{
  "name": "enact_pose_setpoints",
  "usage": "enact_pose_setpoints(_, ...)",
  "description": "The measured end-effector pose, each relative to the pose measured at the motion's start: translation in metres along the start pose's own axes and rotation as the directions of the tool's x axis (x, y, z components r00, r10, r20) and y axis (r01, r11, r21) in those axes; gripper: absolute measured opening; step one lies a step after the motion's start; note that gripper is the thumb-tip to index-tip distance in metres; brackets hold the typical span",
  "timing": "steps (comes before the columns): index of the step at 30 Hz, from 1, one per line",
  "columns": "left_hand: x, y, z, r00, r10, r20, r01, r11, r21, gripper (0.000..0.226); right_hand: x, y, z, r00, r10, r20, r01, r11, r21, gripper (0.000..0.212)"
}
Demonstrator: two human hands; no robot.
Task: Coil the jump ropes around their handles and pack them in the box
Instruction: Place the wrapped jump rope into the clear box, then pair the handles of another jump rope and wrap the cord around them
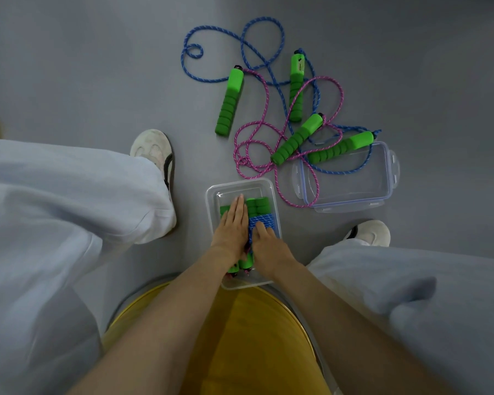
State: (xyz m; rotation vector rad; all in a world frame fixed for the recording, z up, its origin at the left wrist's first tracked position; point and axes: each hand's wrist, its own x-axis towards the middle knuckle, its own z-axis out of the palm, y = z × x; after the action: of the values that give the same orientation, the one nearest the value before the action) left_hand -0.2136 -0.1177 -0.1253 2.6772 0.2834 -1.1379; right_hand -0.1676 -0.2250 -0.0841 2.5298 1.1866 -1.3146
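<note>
A clear plastic box (211,192) sits on the grey floor between my feet. Inside it lie coiled jump ropes with green handles; one bundle (261,219) is wrapped in blue rope. My left hand (233,226) lies flat, fingers together, on the left bundle. My right hand (267,242) presses down on the blue-wrapped bundle. Further away, a loose blue rope (257,55) and a loose pink rope (257,138) lie tangled on the floor with several green handles (229,102).
The box's clear lid (351,183) lies upside down to the right, partly under one green handle and rope loops. My white shoes (154,151) and light trouser legs flank the box. A yellow stool seat (240,337) is under me.
</note>
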Motion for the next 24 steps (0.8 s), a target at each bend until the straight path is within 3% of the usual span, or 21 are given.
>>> enact_pose_setpoints(4, 0.006, -0.005, -0.001, 0.998, 0.056, 0.041, -0.056, 0.998, -0.012, 0.138, 0.000, 0.000, -0.002, 1.000, -0.005, 0.004, 0.005, 1.000, -0.004, 0.051)
enact_pose_setpoints(15, -0.010, -0.010, -0.020, 0.996, 0.090, 0.015, -0.088, 0.992, -0.096, 0.133, -0.008, -0.005, -0.030, 0.996, 0.031, 0.081, -0.036, 0.997, 0.061, 0.033)
enact_pose_setpoints(19, -0.009, -0.014, -0.057, 0.994, 0.109, -0.013, -0.110, 0.980, -0.164, 0.103, -0.009, 0.001, -0.053, 0.994, 0.104, -0.026, -0.097, 0.978, 0.186, 0.024)
enact_pose_setpoints(24, 0.003, -0.013, -0.106, 0.966, 0.177, -0.188, -0.199, 0.975, -0.104, 0.056, -0.001, 0.022, -0.089, 0.936, 0.312, -0.162, -0.223, 0.883, 0.413, 0.027)
